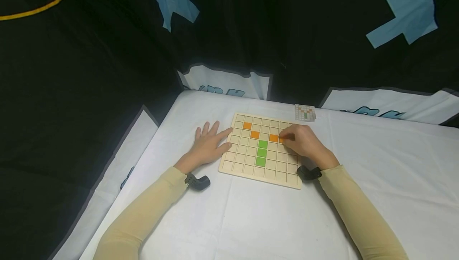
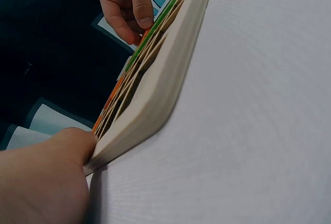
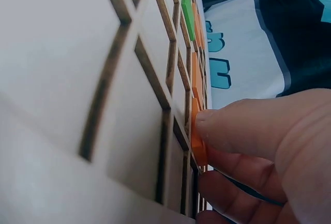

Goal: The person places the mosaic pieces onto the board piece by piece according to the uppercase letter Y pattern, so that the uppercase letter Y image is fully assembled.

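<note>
A square wooden grid board [image 1: 244, 171] lies on the white-covered table. My right hand [image 1: 305, 142] pinches an orange square tile [image 3: 198, 138] between thumb and fingers, at a cell in the board's upper right. Directly left of it sits another orange tile [image 1: 273, 138]. Two more orange tiles, one higher [image 1: 247, 126] and one lower [image 1: 254, 134], step down from the upper left. A column of three green tiles [image 1: 262, 152] runs down the middle. With fingers spread, my left hand [image 1: 207, 146] rests beside the board, its thumb and index finger touching the left edge.
Behind the board's upper right corner lies a small card [image 1: 305, 113] printed with a coloured grid pattern. White cloth [image 1: 179, 228] covers the table. Dark fabric [image 1: 251, 33] with blue and white patches hangs behind and to the left.
</note>
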A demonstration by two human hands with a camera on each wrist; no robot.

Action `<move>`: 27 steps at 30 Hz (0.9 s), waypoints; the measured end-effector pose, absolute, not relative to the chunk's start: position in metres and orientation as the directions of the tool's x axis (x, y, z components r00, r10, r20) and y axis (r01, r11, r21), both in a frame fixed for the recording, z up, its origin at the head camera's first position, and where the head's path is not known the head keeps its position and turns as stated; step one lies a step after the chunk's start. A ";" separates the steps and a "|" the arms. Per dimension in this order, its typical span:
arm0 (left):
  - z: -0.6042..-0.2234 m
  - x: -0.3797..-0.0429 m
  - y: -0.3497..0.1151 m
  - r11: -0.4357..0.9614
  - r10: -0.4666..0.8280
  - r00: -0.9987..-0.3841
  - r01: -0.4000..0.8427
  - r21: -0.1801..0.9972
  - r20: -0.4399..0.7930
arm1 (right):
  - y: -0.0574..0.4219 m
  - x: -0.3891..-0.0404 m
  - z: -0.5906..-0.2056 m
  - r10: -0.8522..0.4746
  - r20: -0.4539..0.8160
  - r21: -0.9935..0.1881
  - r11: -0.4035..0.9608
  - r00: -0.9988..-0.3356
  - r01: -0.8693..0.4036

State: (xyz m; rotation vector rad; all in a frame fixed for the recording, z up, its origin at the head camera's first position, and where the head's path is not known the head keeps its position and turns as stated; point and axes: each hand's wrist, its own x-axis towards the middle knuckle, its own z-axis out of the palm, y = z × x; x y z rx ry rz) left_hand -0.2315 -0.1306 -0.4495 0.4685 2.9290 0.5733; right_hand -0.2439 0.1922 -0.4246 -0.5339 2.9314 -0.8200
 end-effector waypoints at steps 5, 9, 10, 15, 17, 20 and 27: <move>-0.451 -0.233 -0.131 0.882 0.326 -0.943 0.280 0.380 -0.063 | 0.192 -0.244 -0.425 -0.336 0.037 -0.516 0.800 -0.941 -0.306; -0.452 -0.234 -0.131 0.883 0.326 -0.943 0.281 0.376 -0.061 | 0.192 -0.245 -0.425 -0.334 0.041 -0.517 0.799 -0.942 -0.306; -0.452 -0.233 -0.131 0.883 0.325 -0.944 0.279 0.378 -0.062 | 0.192 -0.245 -0.425 -0.334 0.038 -0.519 0.799 -0.942 -0.305; -0.452 -0.232 -0.132 0.880 0.324 -0.943 0.273 0.389 -0.070 | 0.192 -0.244 -0.426 -0.336 0.027 -0.524 0.797 -0.941 -0.300; -0.452 -0.231 -0.132 0.877 0.326 -0.943 0.275 0.393 -0.066 | 0.192 -0.243 -0.427 -0.336 0.027 -0.523 0.798 -0.941 -0.300; -0.451 -0.231 -0.131 0.877 0.326 -0.943 0.278 0.392 -0.062 | 0.193 -0.244 -0.427 -0.336 0.027 -0.522 0.798 -0.942 -0.300; -0.451 -0.232 -0.131 0.879 0.329 -0.943 0.284 0.382 -0.055 | 0.194 -0.244 -0.426 -0.350 0.038 -0.528 0.788 -0.936 -0.316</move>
